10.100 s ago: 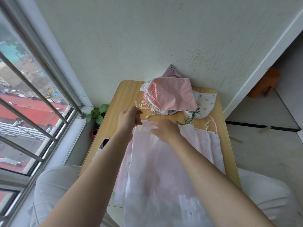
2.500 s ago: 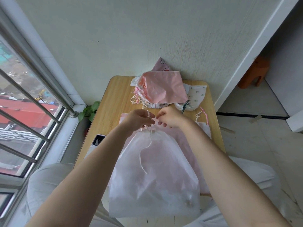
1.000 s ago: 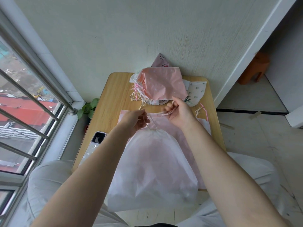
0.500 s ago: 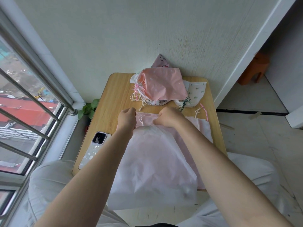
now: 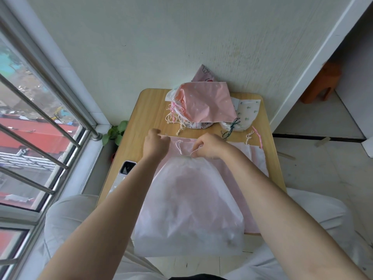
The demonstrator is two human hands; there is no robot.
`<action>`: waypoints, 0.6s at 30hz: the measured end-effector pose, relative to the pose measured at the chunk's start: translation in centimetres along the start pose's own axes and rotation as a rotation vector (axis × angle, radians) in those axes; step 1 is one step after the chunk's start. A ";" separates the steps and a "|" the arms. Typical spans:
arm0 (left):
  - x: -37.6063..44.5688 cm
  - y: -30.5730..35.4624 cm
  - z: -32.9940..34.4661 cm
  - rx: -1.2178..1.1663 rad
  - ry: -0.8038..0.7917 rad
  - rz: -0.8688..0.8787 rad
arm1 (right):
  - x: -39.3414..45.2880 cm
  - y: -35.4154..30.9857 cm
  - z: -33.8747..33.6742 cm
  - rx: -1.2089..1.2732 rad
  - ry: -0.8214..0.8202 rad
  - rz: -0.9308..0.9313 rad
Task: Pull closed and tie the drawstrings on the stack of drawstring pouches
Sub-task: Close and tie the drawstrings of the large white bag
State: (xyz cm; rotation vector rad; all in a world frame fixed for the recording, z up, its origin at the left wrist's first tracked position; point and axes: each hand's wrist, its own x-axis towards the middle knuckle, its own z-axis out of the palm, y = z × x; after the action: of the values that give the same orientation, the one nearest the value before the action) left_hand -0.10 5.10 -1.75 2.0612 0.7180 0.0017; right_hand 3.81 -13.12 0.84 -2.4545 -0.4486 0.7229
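Observation:
A large white translucent pouch lies on top of a stack of flat pink and white pouches on a small wooden table. Its mouth is gathered narrow at the far end. My right hand pinches the white drawstring at the gathered neck. My left hand is curled at the far left corner of the stack; what it holds is hidden. A heap of closed pouches, the top one pink with white dots, sits at the table's far edge.
A phone lies at the table's left edge. A small green plant stands on the floor by the barred window. An orange stool is at the far right. My legs in light trousers are under the table.
Since ten seconds ago the white pouch's mouth went from flat to gathered. In the last second my right hand came down from a raised pull to the neck, and my left hand shifted left.

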 end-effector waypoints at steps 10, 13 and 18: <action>-1.5 2.6 0.8 0.583 -0.464 0.382 | -0.2 -0.2 0.3 0.036 0.072 -0.053; -0.8 2.6 0.6 0.888 -0.406 0.412 | -0.3 -0.1 0.4 0.051 0.096 -0.062; -0.5 3.1 0.1 0.817 -0.316 0.348 | 0.3 0.1 1.0 0.038 0.131 -0.051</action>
State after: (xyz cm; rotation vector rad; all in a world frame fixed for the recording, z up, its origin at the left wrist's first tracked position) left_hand 1.04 3.56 0.73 2.8457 0.1449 -0.4789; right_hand 3.46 -12.69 -0.05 -2.4284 -0.4408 0.5405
